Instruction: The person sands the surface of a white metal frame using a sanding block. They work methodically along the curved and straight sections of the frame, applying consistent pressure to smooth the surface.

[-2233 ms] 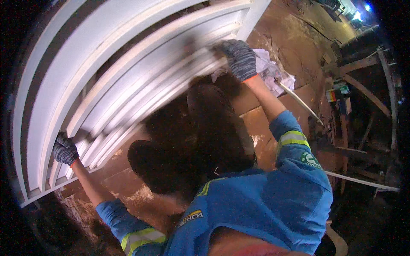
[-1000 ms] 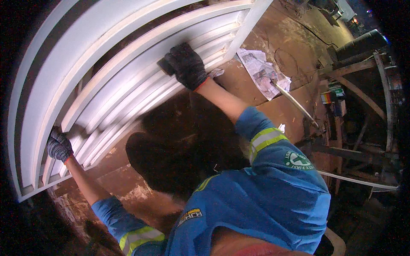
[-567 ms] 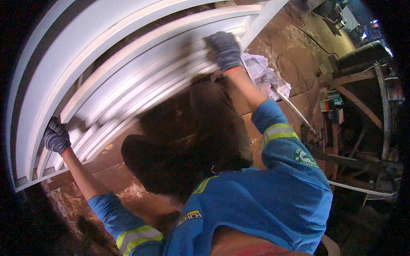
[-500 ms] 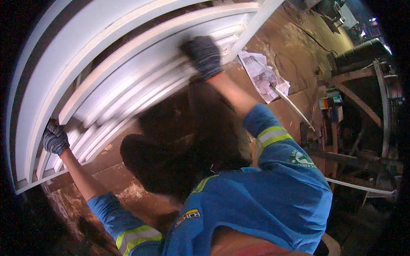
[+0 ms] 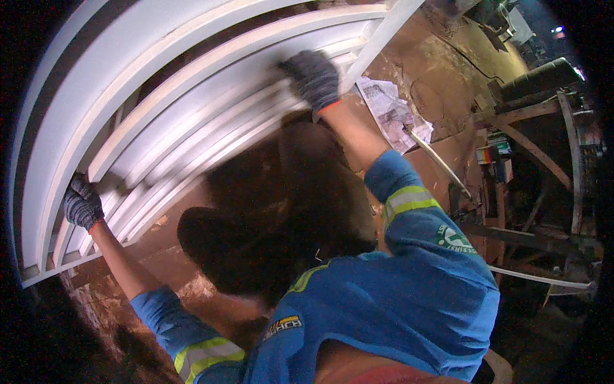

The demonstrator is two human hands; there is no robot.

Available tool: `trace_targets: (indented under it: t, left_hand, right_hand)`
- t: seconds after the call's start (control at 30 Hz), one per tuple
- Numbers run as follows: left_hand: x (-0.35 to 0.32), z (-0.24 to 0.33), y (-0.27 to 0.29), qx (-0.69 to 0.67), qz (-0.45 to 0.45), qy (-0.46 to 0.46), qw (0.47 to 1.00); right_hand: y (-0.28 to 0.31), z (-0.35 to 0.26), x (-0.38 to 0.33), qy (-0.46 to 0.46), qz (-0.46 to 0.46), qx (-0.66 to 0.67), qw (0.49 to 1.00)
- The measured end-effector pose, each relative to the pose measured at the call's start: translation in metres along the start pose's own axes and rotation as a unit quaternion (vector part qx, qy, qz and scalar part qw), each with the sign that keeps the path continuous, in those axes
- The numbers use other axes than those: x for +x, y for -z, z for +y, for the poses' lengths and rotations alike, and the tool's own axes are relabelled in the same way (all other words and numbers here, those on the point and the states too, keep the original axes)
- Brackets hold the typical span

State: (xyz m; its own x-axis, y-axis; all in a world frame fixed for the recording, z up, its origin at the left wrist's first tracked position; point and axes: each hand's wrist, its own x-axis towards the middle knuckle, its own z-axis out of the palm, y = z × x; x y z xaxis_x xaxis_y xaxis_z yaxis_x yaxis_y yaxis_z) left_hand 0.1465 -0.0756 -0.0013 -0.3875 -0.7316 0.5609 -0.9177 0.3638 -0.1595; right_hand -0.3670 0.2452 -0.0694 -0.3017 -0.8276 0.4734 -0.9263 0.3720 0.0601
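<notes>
While the room sits dim and the rim goes black, the worn brown floor [image 5: 428, 64] shows pale scuffs and patches. White slatted frame [image 5: 211, 96] fills the upper left, tilted across the view, one end rail toward the upper right, the other at the lower left.

Left hand [image 5: 84, 203], in a grey knit glove with orange cuff, is clamped on a slat near the frame's lower-left end. Right hand [image 5: 312, 78], same glove type, is on the slats near the other end; fingers look curled but blurred, can't tell if they grip anything.

Around: crumpled printed newspaper [image 5: 387, 105] on the floor just beside the frame's right end; narrow pale strip [image 5: 438, 160] with its upper tip at the paper. Thin dark cable [image 5: 473, 61] farther back. Far right: dark timber rack [image 5: 540, 147], dark cylinder [image 5: 540, 80] at its top, long whitish strip [image 5: 537, 276] low down. In the way: right hand hides some slats, dark-clad legs [image 5: 275, 211] hide floor.

Count: 1 frame, 2 gloved hands, 2 strips, 1 cylinder. Slats: several, overlap too much for an exact number; same for paper sheets.
</notes>
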Motion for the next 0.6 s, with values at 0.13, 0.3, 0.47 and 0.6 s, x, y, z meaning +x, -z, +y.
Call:
trace_targets:
  t: [0.13,0.3,0.47,0.6]
  left_hand:
    - [-0.006,0.001,0.012,-0.017,-0.050,0.015,0.999]
    - [-0.006,0.006,0.013,-0.007,-0.027,0.022,0.999]
    - [-0.002,0.003,0.007,0.003,-0.011,0.002,1.000]
    - [-0.003,-0.008,0.001,0.010,0.019,-0.047,0.999]
  right_hand:
    - [0.018,-0.066,-0.002,0.028,0.094,0.126,0.987]
    - [0.006,0.012,-0.002,0.016,0.089,0.052,0.995]
    - [0.011,0.021,-0.009,-0.062,0.067,-0.023,0.996]
    - [0.017,-0.066,0.005,-0.053,-0.040,0.041,0.997]
